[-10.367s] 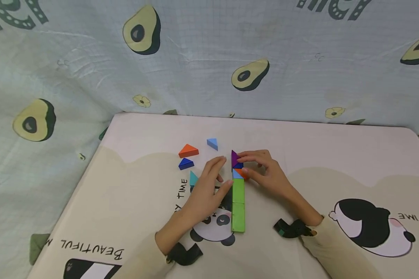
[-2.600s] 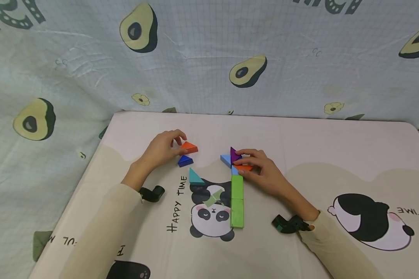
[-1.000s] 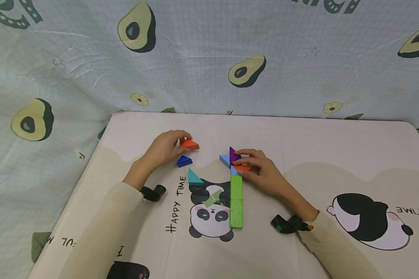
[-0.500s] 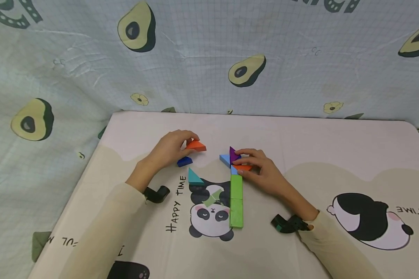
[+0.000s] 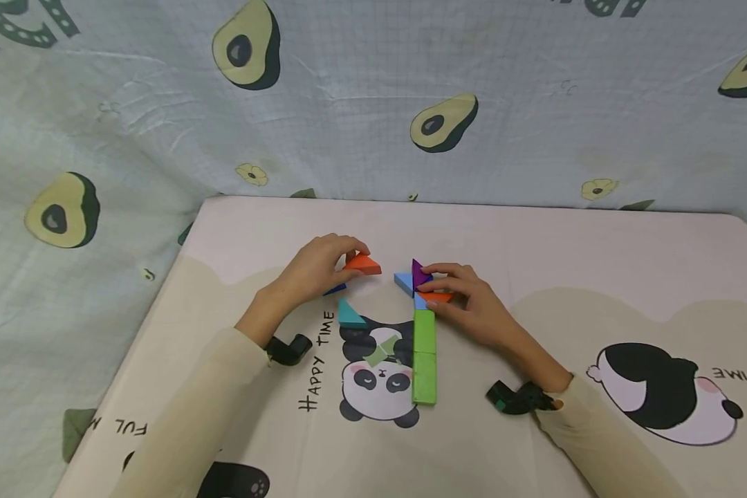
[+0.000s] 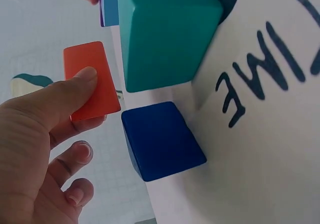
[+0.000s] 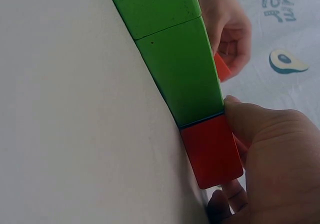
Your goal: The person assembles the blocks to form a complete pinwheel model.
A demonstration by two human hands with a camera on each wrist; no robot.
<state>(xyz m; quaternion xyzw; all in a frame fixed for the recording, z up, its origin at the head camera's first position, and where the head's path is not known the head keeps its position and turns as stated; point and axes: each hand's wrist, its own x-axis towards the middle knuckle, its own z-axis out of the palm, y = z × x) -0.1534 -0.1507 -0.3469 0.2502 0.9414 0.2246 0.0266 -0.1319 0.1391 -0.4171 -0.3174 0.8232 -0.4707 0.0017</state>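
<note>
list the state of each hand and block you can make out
left hand, pinching an orange triangular block
right hand, fingers touching the purple triangular block
loose dark blue triangular block, on table, unheld
teal triangular block, on table, untouched
two green rectangular blocks, end to end, touching
second orange triangular block, between right hand's fingers and thumb
two light blue triangular blocks, placed among others

Soft, even light with faint shadows
</note>
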